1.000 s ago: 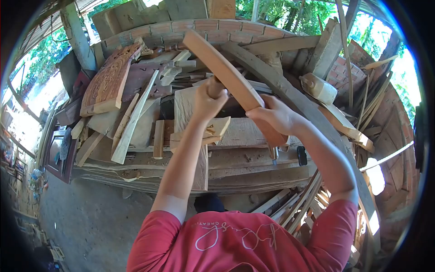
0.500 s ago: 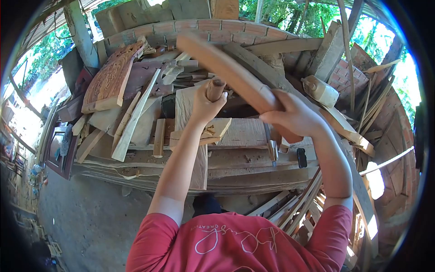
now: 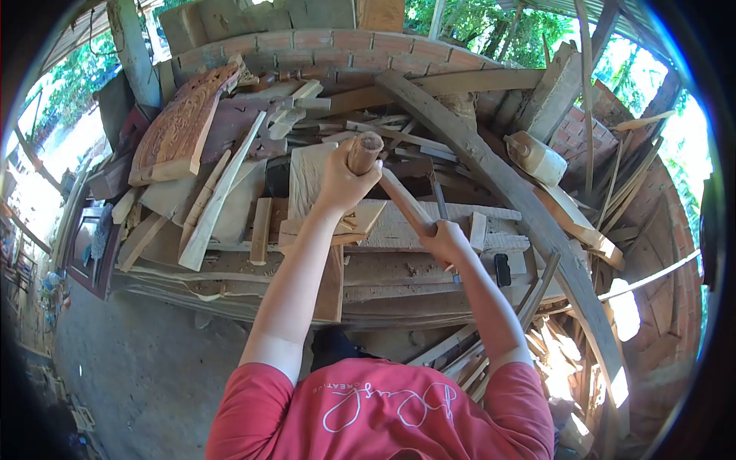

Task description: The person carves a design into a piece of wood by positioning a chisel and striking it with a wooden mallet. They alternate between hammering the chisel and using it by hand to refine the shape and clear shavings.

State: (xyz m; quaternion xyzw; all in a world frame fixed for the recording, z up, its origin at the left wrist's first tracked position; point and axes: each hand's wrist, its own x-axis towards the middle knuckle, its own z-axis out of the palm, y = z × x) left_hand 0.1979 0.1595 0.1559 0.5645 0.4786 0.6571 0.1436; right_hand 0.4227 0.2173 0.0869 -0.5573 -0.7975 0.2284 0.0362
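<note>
My left hand (image 3: pixel 345 180) is closed around an upright, round wooden tool handle (image 3: pixel 366 147), its worn top end facing me; the lower end is hidden. My right hand (image 3: pixel 447 244) grips a long wooden club (image 3: pixel 405 201), which slants up and left toward my left hand. Whether the club touches the handle is hard to tell. Beneath my left wrist lies a pale wooden block (image 3: pixel 368 222) with curled shavings on it. It rests across thick boards (image 3: pixel 406 234). A slim metal tool (image 3: pixel 439 195) lies beside my right hand.
A black phone-like object (image 3: pixel 502 270) sits at the boards' right edge. A carved panel (image 3: pixel 180 126) leans at the left. One long beam (image 3: pixel 491 165) slants down the right side, near a dusty plastic container (image 3: pixel 537 157). Offcuts fill the back, before a brick wall (image 3: pixel 330 42).
My right hand has swung the wooden club down and left, from raised in front to low beside my left hand. My left hand keeps its grip on the handle. The view has shifted slightly.
</note>
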